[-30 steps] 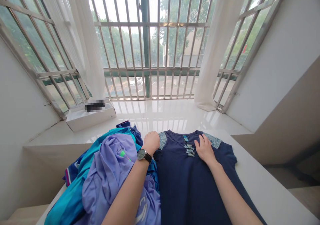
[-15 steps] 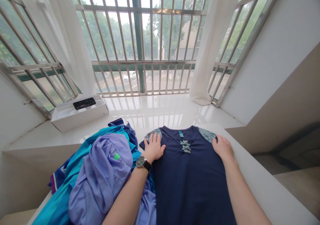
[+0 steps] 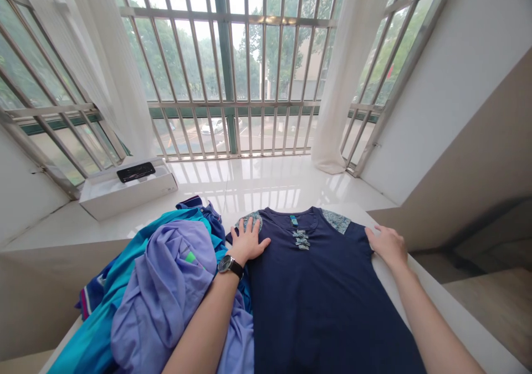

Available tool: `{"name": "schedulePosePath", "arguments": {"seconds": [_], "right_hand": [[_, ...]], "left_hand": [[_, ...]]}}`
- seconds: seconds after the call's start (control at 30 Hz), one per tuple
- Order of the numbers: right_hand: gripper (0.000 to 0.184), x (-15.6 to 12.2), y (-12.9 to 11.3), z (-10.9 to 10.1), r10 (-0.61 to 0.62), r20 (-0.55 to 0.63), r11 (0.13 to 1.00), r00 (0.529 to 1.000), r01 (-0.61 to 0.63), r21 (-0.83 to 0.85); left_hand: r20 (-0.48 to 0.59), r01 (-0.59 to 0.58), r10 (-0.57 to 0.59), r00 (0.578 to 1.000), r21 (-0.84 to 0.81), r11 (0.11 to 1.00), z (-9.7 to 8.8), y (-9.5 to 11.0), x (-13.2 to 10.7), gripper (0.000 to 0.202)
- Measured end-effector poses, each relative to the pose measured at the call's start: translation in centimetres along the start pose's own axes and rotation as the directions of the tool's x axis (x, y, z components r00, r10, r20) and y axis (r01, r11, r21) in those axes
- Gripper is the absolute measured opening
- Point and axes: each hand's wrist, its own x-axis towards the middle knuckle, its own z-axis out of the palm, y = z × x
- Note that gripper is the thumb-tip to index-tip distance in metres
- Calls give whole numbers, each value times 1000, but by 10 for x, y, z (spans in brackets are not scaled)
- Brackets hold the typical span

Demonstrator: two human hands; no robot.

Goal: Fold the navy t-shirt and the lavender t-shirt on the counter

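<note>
A navy short-sleeved shirt (image 3: 320, 296) lies spread on the white sill, neckline toward the window, with patterned shoulder panels and small bows below the collar. My left hand (image 3: 247, 241), fingers spread, rests flat on its left shoulder; a black-strapped watch (image 3: 230, 265) is on that wrist. At the other side, my right hand (image 3: 388, 245) pinches the edge of the right sleeve, which is drawn outward. Close beside my left forearm is a heap of clothes, with a lavender garment (image 3: 162, 285) over a turquoise garment (image 3: 100, 318).
A white box (image 3: 128, 194) with a black phone (image 3: 136, 172) on it stands at the left of the windowsill (image 3: 249, 183). Metal bars (image 3: 233, 103) cross the window, and white curtains (image 3: 336, 113) hang at both sides. Walls slope in left and right.
My right hand has moved right and pulled the right sleeve outward, so it lies spread beyond the shoulder panel. My left hand stays flat on the left shoulder. The view has shifted slightly.
</note>
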Motion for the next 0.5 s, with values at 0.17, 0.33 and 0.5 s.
{"name": "schedulePosePath", "arguments": {"seconds": [0.17, 0.33, 0.5], "right_hand": [[51, -13, 0, 1, -126, -23, 990, 992, 128, 66], [37, -13, -13, -6, -139, 57, 966, 989, 123, 229], [52, -15, -12, -29, -63, 120, 862, 991, -6, 506]], "left_hand": [[0, -4, 4, 1000, 23, 1000, -2, 3, -1, 83], [5, -13, 12, 1000, 43, 999, -3, 2, -2, 81], [-7, -12, 13, 1000, 53, 999, -2, 3, -1, 80]]}}
